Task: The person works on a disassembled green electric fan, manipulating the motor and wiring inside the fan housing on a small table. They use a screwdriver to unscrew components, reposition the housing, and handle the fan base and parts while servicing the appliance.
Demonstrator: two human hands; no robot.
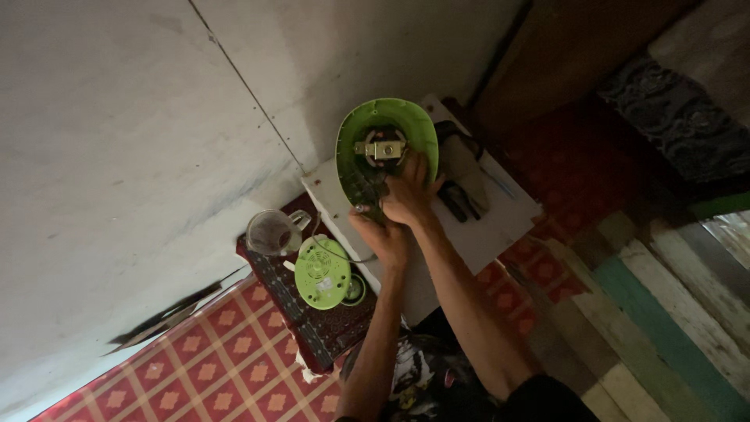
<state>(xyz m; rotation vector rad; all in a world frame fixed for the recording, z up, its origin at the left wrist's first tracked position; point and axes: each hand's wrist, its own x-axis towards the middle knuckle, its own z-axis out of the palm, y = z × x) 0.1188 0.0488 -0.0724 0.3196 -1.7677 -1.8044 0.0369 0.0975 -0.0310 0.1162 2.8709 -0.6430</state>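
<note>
Two hands, left hand (385,234) and right hand (408,191), against green housing (387,125)

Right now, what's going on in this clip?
A person has an opened green appliance housing on a white board, its metal innards exposed. Both hands are at its lower edge: the left hand under it, the right hand against the inside. Beside the board lie a round green vented cover and a clear jug.

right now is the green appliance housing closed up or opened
Opened: the green housing shows its inner metal bracket and wiring, with both hands on it.
</note>
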